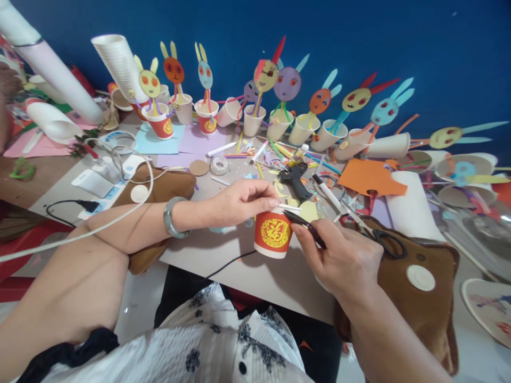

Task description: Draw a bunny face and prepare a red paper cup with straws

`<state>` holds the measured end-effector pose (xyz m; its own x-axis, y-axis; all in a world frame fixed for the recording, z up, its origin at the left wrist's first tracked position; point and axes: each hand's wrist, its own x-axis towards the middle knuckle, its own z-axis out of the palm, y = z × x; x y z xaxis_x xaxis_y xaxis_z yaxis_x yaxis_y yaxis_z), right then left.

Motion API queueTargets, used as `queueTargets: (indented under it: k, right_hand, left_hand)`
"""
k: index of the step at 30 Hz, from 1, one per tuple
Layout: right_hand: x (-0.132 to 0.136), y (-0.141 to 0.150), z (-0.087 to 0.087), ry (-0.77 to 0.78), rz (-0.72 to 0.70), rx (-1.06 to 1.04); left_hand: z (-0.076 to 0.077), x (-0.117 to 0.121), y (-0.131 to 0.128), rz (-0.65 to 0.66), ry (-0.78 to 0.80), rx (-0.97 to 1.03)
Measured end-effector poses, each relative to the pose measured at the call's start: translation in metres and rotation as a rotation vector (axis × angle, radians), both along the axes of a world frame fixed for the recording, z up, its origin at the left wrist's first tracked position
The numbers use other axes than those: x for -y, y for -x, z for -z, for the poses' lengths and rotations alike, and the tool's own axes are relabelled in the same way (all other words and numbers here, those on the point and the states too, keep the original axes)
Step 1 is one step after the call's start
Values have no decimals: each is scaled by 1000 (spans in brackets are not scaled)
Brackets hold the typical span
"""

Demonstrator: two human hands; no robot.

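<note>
My left hand [239, 203] is closed in a pinch on a thin white stick [290, 207], just over the rim of a red paper cup [273, 234] with a yellow round emblem. Its fingers come close to the cup's rim. From the right, my right hand [345, 258] grips a dark-handled pointed tool [307, 226], whose tip meets or nearly meets the stick; its exact kind is hard to make out. Behind the cup lies a black hot glue gun [296, 181]. Black-handled scissors [389, 242] rest by my right hand.
Paper cups with paper rabbit figures, such as a purple-headed rabbit [288, 85], line the blue wall. Markers, paper scraps and a tape roll [218, 165] litter the table. A power strip [106, 186] with cables lies left; brown pouches [415, 303] flank the work spot.
</note>
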<state>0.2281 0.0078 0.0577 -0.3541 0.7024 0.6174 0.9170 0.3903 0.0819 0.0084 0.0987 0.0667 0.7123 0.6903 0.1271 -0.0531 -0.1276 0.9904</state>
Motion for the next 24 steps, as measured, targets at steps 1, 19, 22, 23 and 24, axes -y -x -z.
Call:
queueTargets:
  k: [1,19,22,23,24]
  right_hand:
    - [0,0,0,6,-4,-2]
    - [1,-5,-2,133,-31,-74]
    - [1,-5,-1,144,-36,-95]
    - [1,-5,0,146,-37,-97]
    - [0,-5,0,146,-38,-97]
  left_hand:
    - [0,0,0,0,-1,-3]
    - [-2,-1,1,2,-32,-27]
    - [-3,-1,2,9,-35,-22]
    - [-3,-1,2,12,-34,-21]
    - [-3,-1,2,15,-33,-22]
